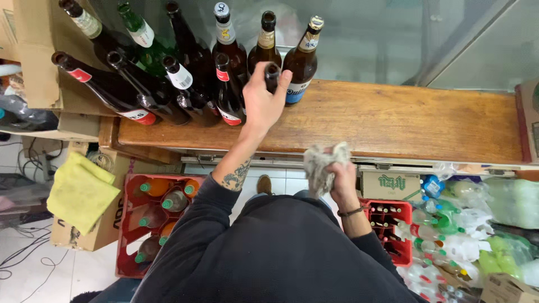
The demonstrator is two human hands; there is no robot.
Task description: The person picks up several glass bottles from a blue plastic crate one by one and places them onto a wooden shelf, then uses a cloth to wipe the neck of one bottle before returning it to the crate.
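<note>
A: What is held at this moment?

B: A dark bottle is gripped at its neck by the left hand, the fingers closed round the glass. It stands on the wooden counter, at the right edge of a crowded group of bottles. A crumpled grey rag is clenched in the right hand, held below the counter's front edge.

A: What could go wrong?

B: The bottles are packed shoulder to shoulder, some touching. If the gripped one were swung sideways, the brown bottle just beside it could be knocked over, and glass could be broken on the tiled floor. A grip by the smooth neck alone could also be lost.

A: And the materials?

B: Hard, glossy glass is seen in brown, green and near-black, with paper labels and long tapered necks. The counter is flat, grained wood. The rag looks soft and limp. Below, red plastic crates are filled with capped bottles, and a yellow cloth is draped over a cardboard box.
</note>
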